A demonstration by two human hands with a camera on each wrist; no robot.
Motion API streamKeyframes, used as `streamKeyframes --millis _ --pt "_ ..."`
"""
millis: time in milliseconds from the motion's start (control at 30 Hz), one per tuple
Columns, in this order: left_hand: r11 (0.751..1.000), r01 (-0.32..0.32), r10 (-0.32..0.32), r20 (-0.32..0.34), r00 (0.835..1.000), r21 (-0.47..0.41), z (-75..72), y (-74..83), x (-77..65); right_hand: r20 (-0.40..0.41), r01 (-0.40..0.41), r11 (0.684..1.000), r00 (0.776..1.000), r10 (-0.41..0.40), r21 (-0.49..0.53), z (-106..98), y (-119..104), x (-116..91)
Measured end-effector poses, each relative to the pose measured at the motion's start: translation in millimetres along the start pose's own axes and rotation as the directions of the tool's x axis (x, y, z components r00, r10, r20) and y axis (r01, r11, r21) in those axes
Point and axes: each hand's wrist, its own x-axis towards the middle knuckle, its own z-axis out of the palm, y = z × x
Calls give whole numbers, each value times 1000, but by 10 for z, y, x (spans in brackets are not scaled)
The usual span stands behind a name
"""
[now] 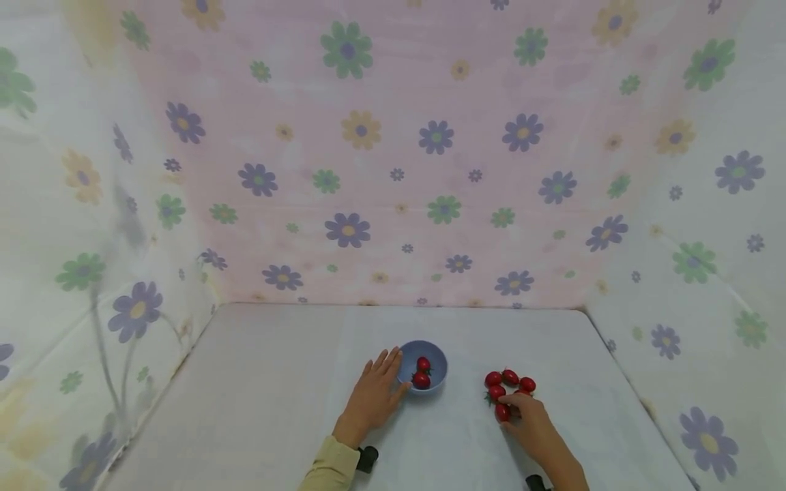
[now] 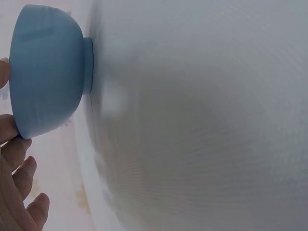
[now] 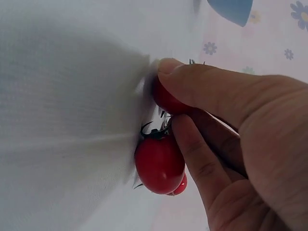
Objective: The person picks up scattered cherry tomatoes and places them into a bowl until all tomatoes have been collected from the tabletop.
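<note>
One blue bowl (image 1: 437, 361), two tomatoes (image 1: 421, 380) inside; left hand (image 1: 374, 393) touches its rim, fingers extended. Right hand (image 1: 533, 424) pinches one tomato (image 1: 502, 412) on the surface (image 1: 276, 382) (I count at least five others (image 1: 494, 378) beside it).

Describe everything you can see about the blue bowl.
The blue bowl is round, plain and smooth, perhaps plastic, with a narrow foot ring. It stands upright on the white cloth, holding two red cherry tomatoes, with more cherry tomatoes lying to its right. The left hand touches its rim.
</note>
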Motion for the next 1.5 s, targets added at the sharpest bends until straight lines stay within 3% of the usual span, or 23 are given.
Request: streamKeyframes --millis 500,1100,1500 --pt "1000 23 -23 25 999 -2 -20 17 -9 7 -13 1000 1000 13 -23 29 -15 13" --pt "1000 -5 5 -3 1000 17 13 4 -16 -76 92 968 994 -76 232 60 -71 -52" --pt "1000 0 0 -6 1000 17 54 -18 -15 -129 162 940 983 -128 302 150 -122 1"
